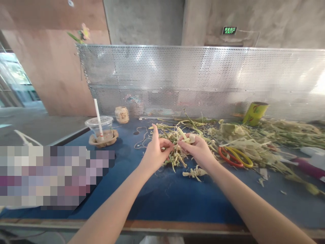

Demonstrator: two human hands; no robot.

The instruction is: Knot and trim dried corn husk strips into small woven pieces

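My right hand (199,149) pinches a pale strip of dried husk (185,136), which looks like corn husk, between thumb and fingers. My left hand (157,150) is close beside it, one digit pointing up and the other fingertips pinched together near the right fingertips. What those left fingertips hold is too small to make out. Under and behind both hands lies a heap of dried husk scraps (175,162). A small knotted husk piece (195,173) rests on the blue tabletop (162,200) just below my right hand.
Red (230,159) and yellow rings (241,156) lie right of my hands among loose husks (243,139). Behind them stands a yellow-green can (255,113). A lidded cup (99,126) with a straw sits at left near a woven jar (122,114). A perforated metal panel (177,78) borders the back.
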